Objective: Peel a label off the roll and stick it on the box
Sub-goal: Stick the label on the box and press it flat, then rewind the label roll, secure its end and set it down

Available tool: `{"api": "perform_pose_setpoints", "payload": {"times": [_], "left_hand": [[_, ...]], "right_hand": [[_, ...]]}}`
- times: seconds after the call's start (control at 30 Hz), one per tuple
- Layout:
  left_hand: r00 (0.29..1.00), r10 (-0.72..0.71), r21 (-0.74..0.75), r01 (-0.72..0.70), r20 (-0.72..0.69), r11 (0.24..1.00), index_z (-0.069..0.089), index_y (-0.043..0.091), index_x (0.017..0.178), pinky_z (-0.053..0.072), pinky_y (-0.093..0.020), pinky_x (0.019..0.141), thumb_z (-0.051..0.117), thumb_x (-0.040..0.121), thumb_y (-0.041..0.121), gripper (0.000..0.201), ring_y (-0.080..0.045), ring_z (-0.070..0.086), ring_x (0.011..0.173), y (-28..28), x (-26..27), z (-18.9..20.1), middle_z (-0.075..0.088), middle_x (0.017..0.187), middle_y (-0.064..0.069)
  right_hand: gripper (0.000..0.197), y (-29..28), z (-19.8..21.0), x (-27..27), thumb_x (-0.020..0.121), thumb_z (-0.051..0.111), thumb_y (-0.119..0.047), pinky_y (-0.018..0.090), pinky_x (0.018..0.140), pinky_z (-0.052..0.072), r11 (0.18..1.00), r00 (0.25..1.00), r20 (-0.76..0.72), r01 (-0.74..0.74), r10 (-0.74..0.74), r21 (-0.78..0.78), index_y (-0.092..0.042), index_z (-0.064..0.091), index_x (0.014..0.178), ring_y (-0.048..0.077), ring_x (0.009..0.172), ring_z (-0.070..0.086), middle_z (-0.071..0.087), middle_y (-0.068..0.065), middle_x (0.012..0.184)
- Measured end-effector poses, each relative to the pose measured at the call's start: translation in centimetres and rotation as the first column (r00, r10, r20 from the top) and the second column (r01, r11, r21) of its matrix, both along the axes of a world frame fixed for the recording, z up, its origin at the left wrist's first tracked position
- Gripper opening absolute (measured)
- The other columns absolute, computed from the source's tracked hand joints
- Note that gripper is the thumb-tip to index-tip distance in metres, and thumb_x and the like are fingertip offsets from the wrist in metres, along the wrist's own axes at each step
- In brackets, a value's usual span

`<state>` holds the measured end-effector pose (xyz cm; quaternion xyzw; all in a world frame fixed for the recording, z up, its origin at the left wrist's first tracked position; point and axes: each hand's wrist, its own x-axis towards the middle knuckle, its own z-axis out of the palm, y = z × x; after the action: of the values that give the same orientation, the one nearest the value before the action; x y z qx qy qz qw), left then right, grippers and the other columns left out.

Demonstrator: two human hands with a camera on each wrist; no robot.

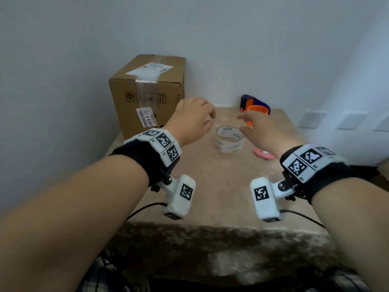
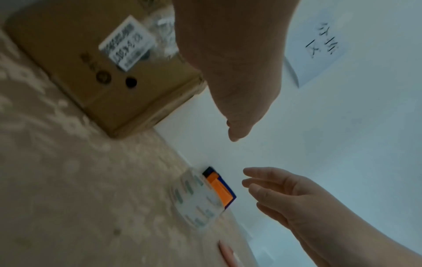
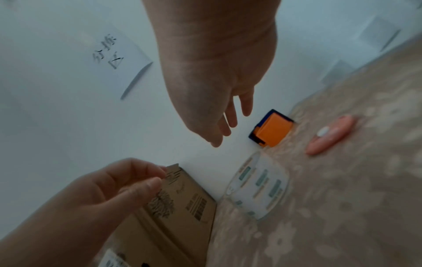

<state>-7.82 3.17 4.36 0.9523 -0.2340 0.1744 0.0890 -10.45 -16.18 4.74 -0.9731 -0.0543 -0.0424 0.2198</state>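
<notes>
A roll of clear backing with small green labels (image 1: 230,142) stands on the table between my hands, touched by neither. My left hand (image 1: 202,121) hovers just left of it, fingers loosely curled and empty; the right wrist view shows its fingers (image 3: 146,182) apart from the roll (image 3: 258,186). Just right of the roll my right hand (image 1: 248,125) hovers with fingers stretched out, seen also in the left wrist view (image 2: 262,186). The brown cardboard box (image 1: 147,91), taped and bearing white stickers, stands at the back left against the wall.
A beige patterned cloth covers the table (image 1: 221,186). An orange and blue tape dispenser (image 1: 255,107) sits at the back by the wall. A small pink object (image 1: 264,154) lies right of the roll. A paper sign (image 3: 109,52) hangs on the wall.
</notes>
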Motion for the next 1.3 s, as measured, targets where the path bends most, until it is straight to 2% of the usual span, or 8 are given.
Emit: {"api": "perform_pose_setpoints", "payload": {"times": [0.1, 0.3, 0.43, 0.6, 0.77, 0.9, 1.03, 1.3], "left_hand": [[0.998, 0.001, -0.018, -0.002, -0.067, 1.0, 0.058, 0.021, 0.111, 0.027, -0.04, 0.104, 0.046, 0.094, 0.031, 0.023, -0.023, 0.041, 0.122, -1.6, 0.5, -1.8, 0.054, 0.123, -0.002], [0.963, 0.012, -0.073, -0.033, -0.268, 0.997, 0.053, 0.021, 0.123, 0.027, -0.039, 0.106, 0.045, 0.092, 0.019, 0.031, -0.025, 0.038, 0.127, -4.3, 1.7, -5.4, 0.05, 0.134, -0.002], [0.939, 0.001, -0.077, -0.029, -0.343, 0.997, 0.05, 0.027, 0.131, 0.022, -0.043, 0.113, 0.047, 0.093, 0.02, 0.039, -0.024, 0.035, 0.134, -5.5, 1.7, -7.7, 0.047, 0.142, 0.001], [0.923, 0.017, -0.255, -0.124, -0.383, 0.959, 0.064, 0.033, 0.104, 0.029, -0.044, 0.108, 0.05, 0.093, 0.031, 0.017, -0.02, 0.05, 0.119, -4.3, 2.2, -7.8, 0.064, 0.117, 0.005], [0.852, -0.199, -0.462, -0.056, -0.485, 0.885, 0.066, 0.012, 0.11, 0.042, -0.019, 0.083, 0.055, 0.093, 0.019, 0.021, -0.01, 0.057, 0.092, -1.9, 1.3, -5.0, 0.064, 0.097, 0.004], [0.813, -0.257, -0.476, -0.028, -0.522, 0.879, 0.068, 0.017, 0.102, 0.041, -0.014, 0.078, 0.057, 0.092, 0.016, 0.015, -0.003, 0.057, 0.082, -0.3, 0.4, -4.0, 0.064, 0.085, 0.013], [0.82, -0.234, -0.464, -0.043, -0.522, 0.885, 0.069, 0.014, 0.108, 0.044, -0.023, 0.087, 0.057, 0.092, 0.017, 0.02, -0.011, 0.06, 0.093, 0.5, -0.3, -3.9, 0.069, 0.099, 0.0], [0.852, -0.193, -0.528, -0.111, -0.487, 0.842, 0.067, 0.007, 0.109, 0.042, -0.011, 0.071, 0.054, 0.094, 0.013, 0.021, -0.002, 0.054, 0.077, 1.6, -1.1, -3.5, 0.063, 0.09, 0.002]], "right_hand": [[0.039, -1.3, -2.3, 0.9, 0.096, 0.047, -0.018, 0.023, 0.091, 0.034, 0.993, 0.999, -0.024, 0.043, -0.041, 0.114, -0.019, 0.046, 0.135, 0.024, 0.127, 0.048, 0.05, 0.007, 0.141], [0.035, -2.8, -6.4, 1.8, 0.091, 0.05, -0.007, 0.05, 0.098, 0.048, 0.91, 0.991, -0.052, 0.135, -0.124, 0.392, -0.01, 0.052, 0.126, 0.027, 0.12, 0.051, 0.054, 0.014, 0.125], [0.046, -3.6, -7.9, 2.0, 0.088, 0.051, -0.005, 0.043, 0.107, 0.04, 0.901, 0.974, -0.129, 0.222, -0.187, 0.374, -0.008, 0.045, 0.134, 0.03, 0.124, 0.049, 0.052, 0.016, 0.133], [0.078, -2.6, -7.3, 2.1, 0.081, 0.068, -0.012, 0.035, 0.11, 0.031, 0.922, 0.986, -0.159, 0.097, -0.039, 0.376, -0.013, 0.026, 0.146, 0.024, 0.138, 0.036, 0.036, 0.009, 0.15], [0.101, -0.2, -6.0, 2.0, 0.07, 0.08, -0.032, 0.037, 0.112, 0.031, 0.928, 0.987, -0.135, -0.033, 0.09, 0.37, -0.013, 0.019, 0.148, 0.022, 0.14, 0.033, 0.028, 0.007, 0.155], [0.095, 1.2, -5.6, 1.8, 0.068, 0.081, -0.036, 0.038, 0.108, 0.04, 0.932, 0.985, -0.138, -0.045, 0.1, 0.36, -0.012, 0.03, 0.145, 0.021, 0.126, 0.05, 0.048, 0.008, 0.141], [0.089, 2.2, -5.5, 1.2, 0.07, 0.081, -0.028, 0.03, 0.103, 0.043, 0.91, 0.986, -0.132, -0.039, 0.102, 0.412, -0.007, 0.034, 0.143, 0.021, 0.121, 0.054, 0.053, 0.012, 0.137], [0.059, 3.9, -5.0, 0.6, 0.077, 0.075, -0.027, 0.034, 0.097, 0.049, 0.902, 0.999, -0.017, -0.038, 0.05, 0.429, -0.01, 0.054, 0.129, 0.019, 0.106, 0.06, 0.062, 0.006, 0.113]]}}
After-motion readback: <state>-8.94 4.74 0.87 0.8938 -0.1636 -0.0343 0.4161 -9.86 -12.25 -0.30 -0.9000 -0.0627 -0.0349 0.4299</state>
